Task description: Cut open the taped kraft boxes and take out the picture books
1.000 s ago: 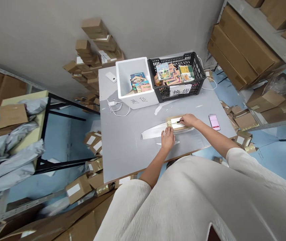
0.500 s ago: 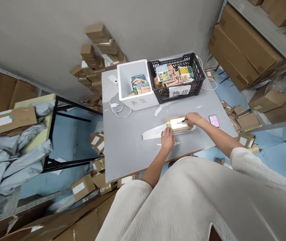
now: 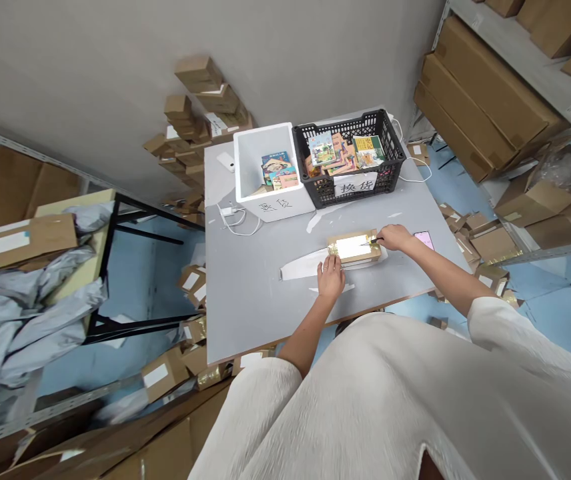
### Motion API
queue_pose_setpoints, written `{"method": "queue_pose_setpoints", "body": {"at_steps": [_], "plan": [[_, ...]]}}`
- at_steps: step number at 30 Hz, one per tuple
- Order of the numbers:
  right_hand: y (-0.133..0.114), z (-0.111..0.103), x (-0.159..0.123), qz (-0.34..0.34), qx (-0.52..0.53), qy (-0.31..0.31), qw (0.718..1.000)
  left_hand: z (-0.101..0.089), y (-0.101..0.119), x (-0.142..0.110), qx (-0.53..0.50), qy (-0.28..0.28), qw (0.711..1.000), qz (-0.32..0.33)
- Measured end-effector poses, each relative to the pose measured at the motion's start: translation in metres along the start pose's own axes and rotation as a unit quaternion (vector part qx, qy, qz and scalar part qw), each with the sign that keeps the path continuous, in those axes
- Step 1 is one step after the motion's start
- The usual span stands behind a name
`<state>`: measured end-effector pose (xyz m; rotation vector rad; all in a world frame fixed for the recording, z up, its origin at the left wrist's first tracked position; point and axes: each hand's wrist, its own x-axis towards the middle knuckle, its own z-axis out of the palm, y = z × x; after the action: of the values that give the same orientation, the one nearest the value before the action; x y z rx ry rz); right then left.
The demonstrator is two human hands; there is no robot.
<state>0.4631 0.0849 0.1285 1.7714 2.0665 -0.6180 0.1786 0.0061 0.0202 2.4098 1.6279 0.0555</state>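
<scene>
A small brown cardboard box (image 3: 356, 248) with a white label lies near the front edge of the grey table (image 3: 250, 293). My left hand (image 3: 332, 275) rests with its fingers stretched out against the box's near left edge. Closed around the dark handle of a slim utility knife (image 3: 377, 240), my right hand (image 3: 394, 238) is at the box's right end. The knife's thin tip points left over the label. Under the box lies a long whitish flat strip (image 3: 301, 265), sticking out to the left.
A pink-screened phone (image 3: 424, 240) lies to the right. Behind stand a white foam bin (image 3: 285, 204) and a black crate (image 3: 393, 175), both with books. A white cable (image 3: 243, 232) lies at left. Stacked cartons (image 3: 200, 75) and a loaded side table (image 3: 108, 233) flank the workspace.
My right hand has moved slightly right with the knife, its tip now nearer the label's right part. My left hand stays on the box. The view has shifted a little.
</scene>
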Motion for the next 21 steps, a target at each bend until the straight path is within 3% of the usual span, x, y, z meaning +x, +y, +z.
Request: {"method": "queue_pose_setpoints", "body": {"at_steps": [8, 15, 21], "plan": [[0.034, -0.004, -0.008, 0.064, 0.019, -0.021, 0.998, 0.001, 0.003, 0.001, 0.001, 0.008, 1.000, -0.007], [0.055, -0.010, -0.013, 0.063, 0.023, -0.020, 0.998, -0.002, 0.006, 0.005, 0.006, 0.017, 1.000, -0.016], [0.099, -0.013, -0.027, 0.057, 0.118, -0.004, 0.991, -0.006, 0.014, 0.020, 0.011, 0.032, 0.998, -0.055]]}}
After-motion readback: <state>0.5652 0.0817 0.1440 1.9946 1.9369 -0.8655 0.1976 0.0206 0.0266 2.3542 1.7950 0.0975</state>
